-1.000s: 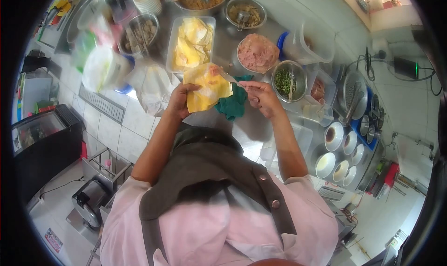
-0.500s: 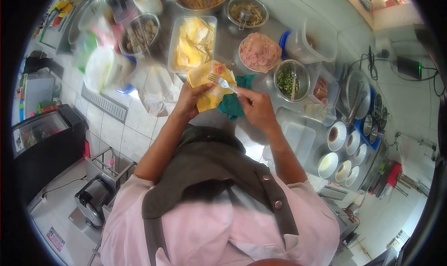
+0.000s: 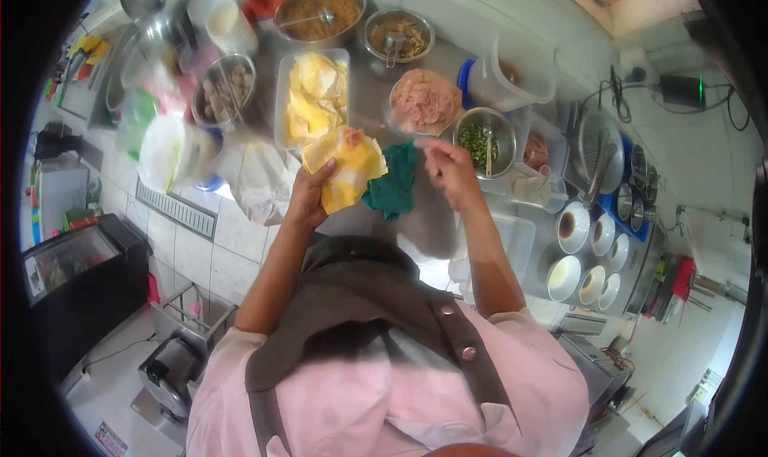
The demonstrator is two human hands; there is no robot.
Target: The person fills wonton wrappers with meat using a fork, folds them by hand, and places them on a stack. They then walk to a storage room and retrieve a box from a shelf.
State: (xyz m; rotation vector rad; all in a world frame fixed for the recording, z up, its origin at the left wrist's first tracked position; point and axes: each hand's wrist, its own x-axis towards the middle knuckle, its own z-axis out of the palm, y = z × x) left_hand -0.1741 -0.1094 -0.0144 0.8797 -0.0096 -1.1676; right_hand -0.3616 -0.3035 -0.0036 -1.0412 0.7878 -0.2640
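My left hand (image 3: 310, 195) grips a stack of thin yellow wonton wrappers (image 3: 346, 179), thumb on top. A small dab of pink minced meat sits near the far edge of the top wrapper. My right hand (image 3: 452, 171) is closed and slightly blurred, just on the near side of a heaped bowl of pink minced meat (image 3: 426, 99). The fork in it is mostly lost in blur and points towards the meat. Between my hands lies a crumpled green cloth (image 3: 392, 183). Beyond the wrappers, a clear plastic tray (image 3: 280, 119) holds folded yellow pieces.
A steel bowl of chopped green onion (image 3: 485, 142) stands right of the meat, by a white tub (image 3: 516, 77). Bowls of other fillings line the back. Several small white bowls (image 3: 564, 278) stand at right. Crumpled white paper (image 3: 260, 183) lies left of my left hand.
My right hand has moved away from the wrappers, rightwards towards the minced meat. The fork no longer touches the wrapper. My left hand still holds the stack, now slightly lower in view.
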